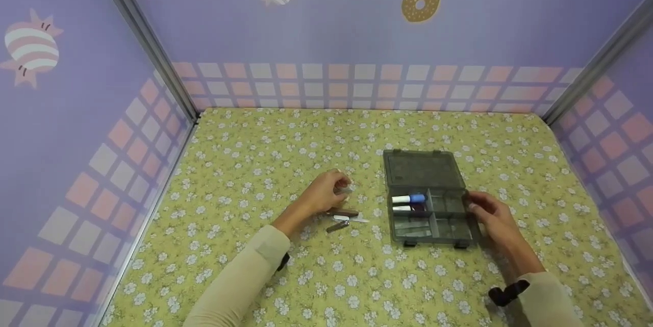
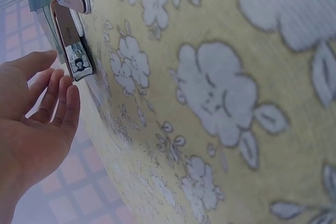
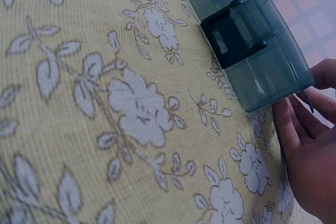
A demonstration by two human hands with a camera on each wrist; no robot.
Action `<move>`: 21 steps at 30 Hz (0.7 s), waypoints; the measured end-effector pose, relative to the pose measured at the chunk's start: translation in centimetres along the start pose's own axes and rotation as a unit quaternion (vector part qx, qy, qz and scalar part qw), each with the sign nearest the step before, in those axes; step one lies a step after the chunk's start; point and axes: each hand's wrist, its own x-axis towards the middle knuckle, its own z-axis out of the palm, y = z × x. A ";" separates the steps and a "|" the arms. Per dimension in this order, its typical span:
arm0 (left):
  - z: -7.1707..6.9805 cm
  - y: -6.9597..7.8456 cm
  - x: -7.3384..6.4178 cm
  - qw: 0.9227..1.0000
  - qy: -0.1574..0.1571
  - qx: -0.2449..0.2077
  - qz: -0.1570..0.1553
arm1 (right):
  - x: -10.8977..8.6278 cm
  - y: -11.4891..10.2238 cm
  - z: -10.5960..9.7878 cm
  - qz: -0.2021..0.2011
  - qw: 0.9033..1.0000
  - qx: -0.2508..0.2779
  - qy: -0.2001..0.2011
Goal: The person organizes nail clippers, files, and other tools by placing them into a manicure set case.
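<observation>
My left hand (image 1: 324, 192) hovers with curled fingers just behind a small group of items. A pale, translucent patch shows at its fingertips; whether it is a held thing is unclear. In the group lie a larger brown nail clipper (image 1: 344, 212), a thin white item (image 1: 354, 220) and a smaller nail clipper (image 1: 337, 226). The left wrist view shows the brown nail clipper (image 2: 66, 30) close by the fingertips. My right hand (image 1: 492, 215) grips the right side of a dark, see-through compartment box (image 1: 431, 215), thumb at the rim. Its lid (image 1: 423, 169) lies open backward.
Inside the box's back left compartment are a white tube with a blue cap (image 1: 408, 199) and a white and dark red tube (image 1: 409, 208). Flat translucent pieces (image 1: 412, 230) lie in the front left one. A flowered cloth (image 1: 285, 153) covers the table; patterned walls (image 1: 357, 36) enclose it.
</observation>
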 end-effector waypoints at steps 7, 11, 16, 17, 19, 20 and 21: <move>-0.2 -0.2 0.0 1.000 0.000 0.013 -0.023 | 0.2 0.2 0.0 -0.003 1.000 -0.001 -0.002; -0.2 -0.5 -0.1 0.999 -0.004 0.020 -0.030 | 0.1 0.1 0.0 -0.001 1.000 0.003 -0.001; -0.3 -0.7 -0.3 0.998 -0.007 0.020 -0.055 | 0.1 0.0 0.1 -0.007 1.000 0.013 -0.003; -0.3 -0.8 -0.3 0.998 -0.007 0.018 -0.059 | 0.1 0.0 0.1 -0.008 1.000 0.014 -0.002; -0.3 -0.8 -0.4 0.998 -0.007 0.011 -0.064 | 0.1 0.0 0.1 -0.013 1.000 0.014 -0.002; -0.2 -0.8 -0.4 0.998 -0.005 0.010 -0.065 | 0.0 0.1 0.1 -0.014 1.000 0.013 -0.002; -0.1 -0.9 -0.4 0.998 -0.004 0.009 -0.063 | 0.0 0.1 0.1 -0.015 1.000 0.013 -0.001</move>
